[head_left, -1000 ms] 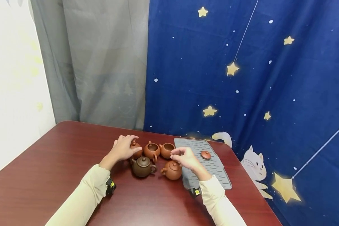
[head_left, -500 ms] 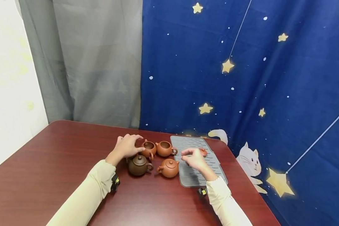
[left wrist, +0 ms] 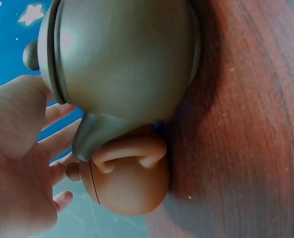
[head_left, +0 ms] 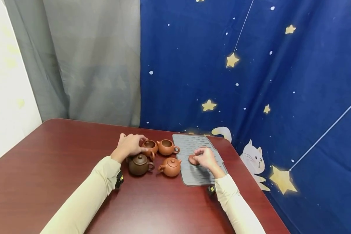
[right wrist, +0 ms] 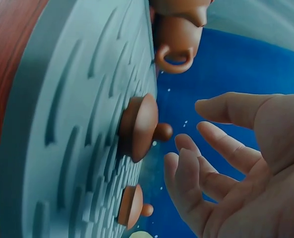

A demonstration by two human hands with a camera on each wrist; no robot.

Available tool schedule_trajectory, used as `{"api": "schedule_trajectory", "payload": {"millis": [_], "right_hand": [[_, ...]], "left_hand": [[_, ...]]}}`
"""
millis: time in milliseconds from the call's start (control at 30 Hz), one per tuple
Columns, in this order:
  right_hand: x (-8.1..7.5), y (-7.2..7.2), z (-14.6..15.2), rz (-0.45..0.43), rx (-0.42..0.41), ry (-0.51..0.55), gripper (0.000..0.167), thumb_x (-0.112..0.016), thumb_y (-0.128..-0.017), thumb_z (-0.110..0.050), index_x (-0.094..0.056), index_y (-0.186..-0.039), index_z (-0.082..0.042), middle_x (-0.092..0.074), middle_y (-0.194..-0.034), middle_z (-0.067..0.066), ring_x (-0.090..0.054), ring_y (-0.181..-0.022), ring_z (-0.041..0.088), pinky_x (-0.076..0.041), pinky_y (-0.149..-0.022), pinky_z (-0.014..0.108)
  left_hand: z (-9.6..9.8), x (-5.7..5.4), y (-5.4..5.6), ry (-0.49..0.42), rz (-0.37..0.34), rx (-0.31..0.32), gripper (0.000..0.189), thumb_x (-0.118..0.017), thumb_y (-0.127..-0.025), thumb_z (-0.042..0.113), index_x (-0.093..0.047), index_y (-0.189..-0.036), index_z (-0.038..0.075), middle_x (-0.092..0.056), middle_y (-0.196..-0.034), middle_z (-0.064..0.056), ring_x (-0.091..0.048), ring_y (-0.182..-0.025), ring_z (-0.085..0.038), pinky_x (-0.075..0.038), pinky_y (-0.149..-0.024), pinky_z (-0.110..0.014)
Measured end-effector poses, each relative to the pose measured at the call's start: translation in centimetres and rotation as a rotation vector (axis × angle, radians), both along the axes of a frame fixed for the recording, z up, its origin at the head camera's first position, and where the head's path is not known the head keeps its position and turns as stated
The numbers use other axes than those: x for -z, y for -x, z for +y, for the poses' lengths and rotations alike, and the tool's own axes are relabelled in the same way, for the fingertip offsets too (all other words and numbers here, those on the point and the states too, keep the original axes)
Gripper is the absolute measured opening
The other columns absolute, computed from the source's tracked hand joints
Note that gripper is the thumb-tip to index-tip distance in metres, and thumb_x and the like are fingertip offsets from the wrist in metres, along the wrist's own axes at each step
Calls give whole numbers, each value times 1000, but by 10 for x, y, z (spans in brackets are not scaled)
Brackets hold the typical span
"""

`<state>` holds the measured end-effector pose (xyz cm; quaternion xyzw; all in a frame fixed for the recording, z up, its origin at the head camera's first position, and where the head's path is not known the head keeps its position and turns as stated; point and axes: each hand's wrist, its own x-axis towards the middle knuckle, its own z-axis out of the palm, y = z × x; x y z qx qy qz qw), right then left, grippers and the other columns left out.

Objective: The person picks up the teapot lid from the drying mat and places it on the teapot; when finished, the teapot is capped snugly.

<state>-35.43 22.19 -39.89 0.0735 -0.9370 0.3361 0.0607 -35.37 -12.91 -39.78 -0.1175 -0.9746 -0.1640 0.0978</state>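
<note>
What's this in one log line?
left hand: near lidded orange round clay teapot; right hand: empty, near orange round clay lid; lid: on grey ridged mat

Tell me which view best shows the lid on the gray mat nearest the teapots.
The right wrist view. There the lid shows whole, knob included, resting on the gray mat, the right hand clear of it. In the head view that hand covers part of it; the left wrist view does not show it.

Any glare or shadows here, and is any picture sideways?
Head view: pale glare on the table, white backdrop at left nearly washed out; left wrist view: sideways, soft highlight on the dark teapot, shadow beside it; right wrist view: also sideways, the gray mat standing like a wall.
</note>
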Motion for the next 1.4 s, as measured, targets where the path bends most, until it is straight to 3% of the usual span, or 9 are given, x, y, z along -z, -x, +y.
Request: {"api": "schedule_trajectory", "payload": {"millis": [133,300,533,833,1233,1400], "right_hand": [[0,4,8,11,25,-30,19,-74,-81,-4,-73,-99,1,-72,-97,12,-65,-94,28,-52,-75,39],[10,7,16,-36,41,-57,15,-77,-78,-2,-74,-93,-2,-72,-88,7,-66,-86,23,-52,-72,35],[19,10,16,-14,41,-56,13,-78,-77,0,-75,-90,-1,-71,-84,5,-65,-83,21,-53,-72,35],[18,13,12,32,22,-101,8,-80,-79,-5,-77,-87,-7,-71,-81,0,-64,-77,16,-53,-72,37],[10,15,-4,101,-1,32,5,-78,-78,-4,-76,-82,-4,-72,-77,5,-65,-73,16,-52,-65,34],[6,13,-20,152,-10,38,5,-82,-77,-9,-79,-81,-8,-75,-79,3,-69,-75,16,-52,-79,36]], "left_hand": [[6,4,3,21,-7,-9,54,-76,-81,52,-67,-125,21,-71,-103,0,-61,-93,-24,-29,-81,-48],[13,12,2,46,-55,-11,56,-76,-81,54,-68,-125,21,-71,-100,0,-62,-91,-24,-29,-80,-47],[16,10,9,81,-51,-21,56,-77,-80,53,-69,-124,21,-72,-110,-1,-62,-94,-24,-29,-81,-48],[16,8,16,78,-55,-42,56,-77,-80,53,-69,-124,21,-71,-113,-2,-62,-97,-26,-28,-84,-50],[12,3,12,19,-68,-63,58,-81,-75,53,-70,-121,18,-71,-113,-4,-62,-99,-28,-29,-84,-51],[11,0,8,8,-83,-67,58,-83,-75,49,-70,-120,16,-71,-114,-5,-62,-100,-29,-29,-85,-52]]}}
